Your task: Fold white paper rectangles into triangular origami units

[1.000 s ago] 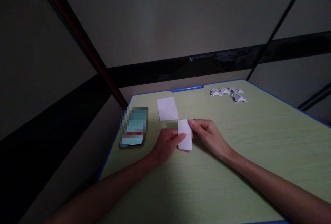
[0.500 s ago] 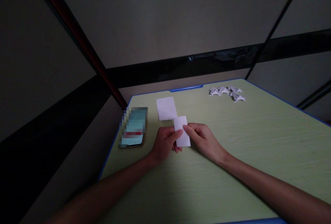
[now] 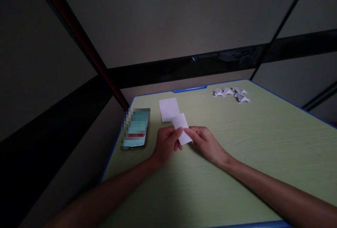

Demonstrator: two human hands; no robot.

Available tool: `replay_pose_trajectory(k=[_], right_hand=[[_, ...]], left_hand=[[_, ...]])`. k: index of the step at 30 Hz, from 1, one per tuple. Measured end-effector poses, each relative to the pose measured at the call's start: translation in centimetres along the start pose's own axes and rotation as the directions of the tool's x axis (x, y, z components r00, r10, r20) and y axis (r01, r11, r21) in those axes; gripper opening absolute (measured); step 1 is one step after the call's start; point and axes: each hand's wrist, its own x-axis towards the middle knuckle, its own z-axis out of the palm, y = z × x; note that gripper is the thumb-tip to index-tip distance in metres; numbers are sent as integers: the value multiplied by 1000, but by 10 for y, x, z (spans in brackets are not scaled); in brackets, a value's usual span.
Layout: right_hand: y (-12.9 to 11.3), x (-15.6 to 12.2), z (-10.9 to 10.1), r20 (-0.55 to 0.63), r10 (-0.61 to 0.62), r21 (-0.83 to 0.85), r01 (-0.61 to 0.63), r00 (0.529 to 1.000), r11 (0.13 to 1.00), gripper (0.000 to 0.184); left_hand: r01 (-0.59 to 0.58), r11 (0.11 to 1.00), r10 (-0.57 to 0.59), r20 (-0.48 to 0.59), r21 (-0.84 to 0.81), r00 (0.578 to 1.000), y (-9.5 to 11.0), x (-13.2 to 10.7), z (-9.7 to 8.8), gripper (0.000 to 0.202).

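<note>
Observed from beside the tabletop (image 3: 263, 151): the person's left grip (image 3: 165, 143) and right grip (image 3: 206, 143), both bare hands, pinch a small folded white paper (image 3: 181, 128) between thumb and fingertips, one at each lower side. The paper is tilted, with its far end leaning left. It is near the left-centre of the tabletop, just in front of a flat white square sheet (image 3: 168, 108). I cannot tell whether its lower edge touches the surface.

Handling, in my judgement: thin stock of this kind creases wherever it is squeezed, so the pinch should be light and kept close to the edges. The layers should be lined up flush before any firm pressing, and the light is dim, so check that alignment by touch.

Materials: the paper is matte, crisp and rectangular. The tabletop is pale green with a faint wood grain and a blue rim. A phone (image 3: 135, 129), glossy and lit, lies to the left. Small pointed folded paper pieces (image 3: 231, 94) are clustered at the far edge.
</note>
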Motion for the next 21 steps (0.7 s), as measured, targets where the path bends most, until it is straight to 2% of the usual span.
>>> replay_pose_trajectory(k=[2, 6, 9, 12, 15, 18, 21], right_hand=[[-1, 0, -1, -1, 35, -3, -35, 999, 999, 37], [-2, 2, -4, 25, -2, 34, 2, 1000, 999, 27], [-1, 3, -5, -23, 7, -3, -7, 1000, 1000, 31], [-1, 3, -5, -47, 33, 2, -33, 998, 999, 35], [-2, 4, -7, -47, 6, 46, -4, 999, 999, 31], [-2, 6, -10, -133, -45, 113, 60, 990, 992, 26], [2, 8, -13, -220, -68, 201, 114, 973, 973, 22]], left_hand=[[1, 1000, -1, -14, -13, 1000, 0, 1, -1, 36], [2, 998, -6, -72, -64, 997, -3, 5, -4, 36], [-1, 996, -6, -82, -93, 997, -6, 6, -4, 35], [-68, 989, 51, -131, -130, 990, -9, 6, -4, 29], [-131, 978, 105, -164, -160, 981, -10, 7, -4, 22], [-92, 985, 75, -121, -145, 990, -7, 7, -4, 21], [-41, 997, 43, 30, -63, 999, -1, 4, -3, 19]])
